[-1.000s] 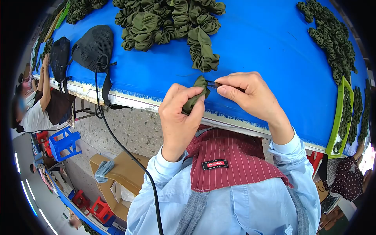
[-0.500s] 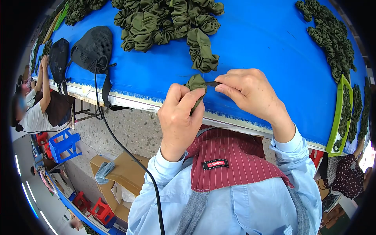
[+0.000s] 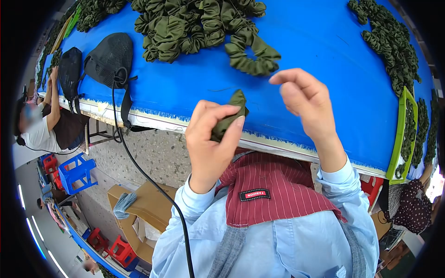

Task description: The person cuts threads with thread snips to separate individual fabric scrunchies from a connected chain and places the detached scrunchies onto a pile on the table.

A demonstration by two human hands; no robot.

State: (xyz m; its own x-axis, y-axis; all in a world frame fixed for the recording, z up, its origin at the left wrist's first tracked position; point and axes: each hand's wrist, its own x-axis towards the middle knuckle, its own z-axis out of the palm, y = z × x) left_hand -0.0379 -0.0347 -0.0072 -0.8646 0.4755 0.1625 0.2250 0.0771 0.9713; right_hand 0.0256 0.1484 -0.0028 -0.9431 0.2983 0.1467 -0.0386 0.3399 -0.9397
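Observation:
My left hand (image 3: 213,129) is closed on a dark green fabric scrunchie (image 3: 227,124), pinched between thumb and fingers above the table's near edge. Part of this scrunchie is hidden by the fingers. My right hand (image 3: 308,102) is raised to the right of it, thumb and index finger apart, with nothing visible between them. Just beyond the right fingertips, another green scrunchie (image 3: 252,55) lies as an open ring on the blue table cover (image 3: 320,46). It adjoins a heap of similar scrunchies (image 3: 181,28).
A black mesh bag (image 3: 110,53) and a black cable (image 3: 153,173) are to the left. At the right stand a lime green tray frame (image 3: 396,153) and more piled scrunchies (image 3: 394,51). Another person (image 3: 41,125) works at the far left. A cardboard box (image 3: 160,204) sits below.
My right hand has moved up and right, away from the left; the dark strip it pinched no longer shows there. The nearest heap scrunchie has spread into a ring farther right.

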